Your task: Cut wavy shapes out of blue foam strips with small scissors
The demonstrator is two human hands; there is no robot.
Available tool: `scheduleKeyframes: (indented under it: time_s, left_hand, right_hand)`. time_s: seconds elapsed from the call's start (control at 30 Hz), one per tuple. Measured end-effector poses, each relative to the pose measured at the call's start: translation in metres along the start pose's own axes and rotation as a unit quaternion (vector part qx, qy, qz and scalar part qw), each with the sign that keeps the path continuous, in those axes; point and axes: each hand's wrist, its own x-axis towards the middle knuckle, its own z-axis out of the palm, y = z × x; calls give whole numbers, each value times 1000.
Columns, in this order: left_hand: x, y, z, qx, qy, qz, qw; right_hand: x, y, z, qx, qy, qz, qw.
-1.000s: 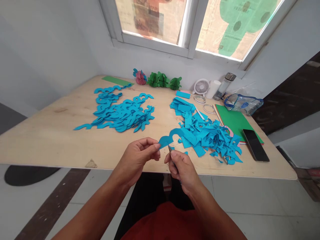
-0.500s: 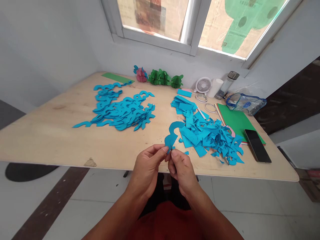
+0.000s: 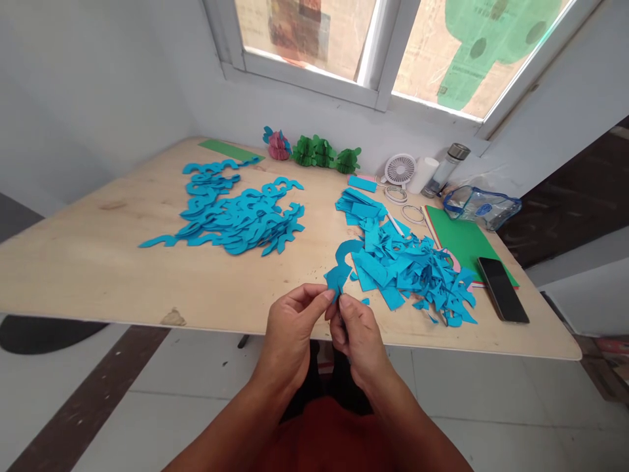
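My left hand pinches the lower end of a wavy blue paper cutout between thumb and fingers. The cutout's curved upper part reaches over the table toward the scraps. Close beside it, my right hand is closed on a slim dark tool, mostly hidden by the fingers. The tool's tip meets the paper's near edge; its exact kind does not show. A heap of blue paper scraps lies to the right of the hands. On the left rests a pile of wavy blue cutouts.
A black phone lies partly on green sheets at the right. Along the back stand green paper figures, a pink paper figure, a small fan, a white roll and a bottle. A clear pouch sits near them.
The blue cutout has turned slightly at the fingertips, and its lower edge looks different beside the tool. Both hands keep their grip in nearly the same place. The view has shifted a little.
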Motion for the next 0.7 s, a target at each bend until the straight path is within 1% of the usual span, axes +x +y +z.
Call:
scheduleKeyframes:
  time_s: [0.13, 0.23, 0.5, 0.7]
  left_hand:
    - [-1, 2, 1, 0, -1, -8, 1000]
    - [-1, 2, 1, -3, -6, -12, 1000]
    - [0, 0, 1, 6, 0, -9, 1000]
    - [0, -1, -2, -9, -8, -12, 1000]
  right_hand:
    - [1, 1, -1, 31, -11, 24, 999]
    - [1, 1, -1, 42, -13, 28, 999]
    - [1, 0, 1, 31, -5, 37, 999]
    - [-1, -1, 1, 22, -4, 26, 999]
